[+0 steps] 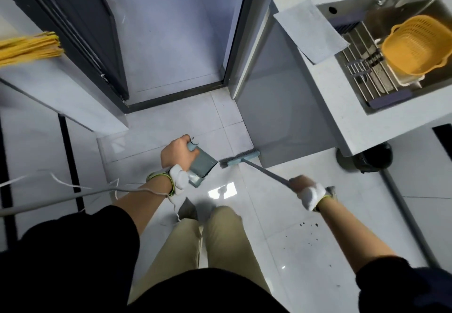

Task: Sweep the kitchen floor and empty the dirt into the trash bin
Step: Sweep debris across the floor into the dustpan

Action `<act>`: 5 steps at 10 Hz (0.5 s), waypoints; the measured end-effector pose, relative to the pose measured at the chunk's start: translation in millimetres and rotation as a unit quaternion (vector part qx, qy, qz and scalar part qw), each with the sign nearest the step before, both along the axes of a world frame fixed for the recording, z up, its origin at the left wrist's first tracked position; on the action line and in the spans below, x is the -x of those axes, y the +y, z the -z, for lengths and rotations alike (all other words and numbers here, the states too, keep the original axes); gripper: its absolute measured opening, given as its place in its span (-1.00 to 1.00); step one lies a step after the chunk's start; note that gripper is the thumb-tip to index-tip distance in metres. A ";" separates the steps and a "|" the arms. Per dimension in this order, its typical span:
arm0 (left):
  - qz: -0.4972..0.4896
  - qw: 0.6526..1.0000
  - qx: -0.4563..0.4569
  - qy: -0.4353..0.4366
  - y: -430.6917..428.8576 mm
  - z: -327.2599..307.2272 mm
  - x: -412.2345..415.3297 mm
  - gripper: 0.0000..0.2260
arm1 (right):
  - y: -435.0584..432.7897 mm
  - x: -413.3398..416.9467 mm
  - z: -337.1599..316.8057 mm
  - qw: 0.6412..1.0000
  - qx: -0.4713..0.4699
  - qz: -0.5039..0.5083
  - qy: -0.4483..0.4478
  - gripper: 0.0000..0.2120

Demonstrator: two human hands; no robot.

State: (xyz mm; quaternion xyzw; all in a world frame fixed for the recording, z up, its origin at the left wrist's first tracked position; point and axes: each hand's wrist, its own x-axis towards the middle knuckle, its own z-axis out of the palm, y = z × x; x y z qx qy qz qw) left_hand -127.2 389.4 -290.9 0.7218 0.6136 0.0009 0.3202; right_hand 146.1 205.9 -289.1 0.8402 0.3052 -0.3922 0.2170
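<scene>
No text, label, brand, number or sign can be read anywhere in the view. The only thing like writing is a few small pale marks on the near edge of the dark door at the far left. They are too small and blurred to make out.

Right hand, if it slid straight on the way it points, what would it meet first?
Probably the broom head: the right hand points along the broom handle down to it, with the dustpan just beyond. Depth is hard to judge.
</scene>
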 end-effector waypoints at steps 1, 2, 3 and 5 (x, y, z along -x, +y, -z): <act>-0.044 0.999 0.008 -0.006 -22.0 -1.9 8.2 -0.90 | 32.3 -11.7 -26.5 0.998 -0.055 0.042 0.010 -0.64; -0.065 0.998 0.005 -0.010 -40.8 -0.7 11.1 -0.90 | 32.0 -9.2 -23.3 0.997 -0.065 -0.005 0.027 -0.67; -0.087 0.996 -0.001 -0.002 -71.7 0.9 14.2 -0.90 | 41.0 -5.6 12.3 0.994 -0.093 -0.036 0.034 -0.73; -0.132 0.991 -0.006 -0.017 -116.4 16.9 30.6 -0.87 | 25.3 20.6 50.2 0.995 -0.060 -0.028 0.078 -0.62</act>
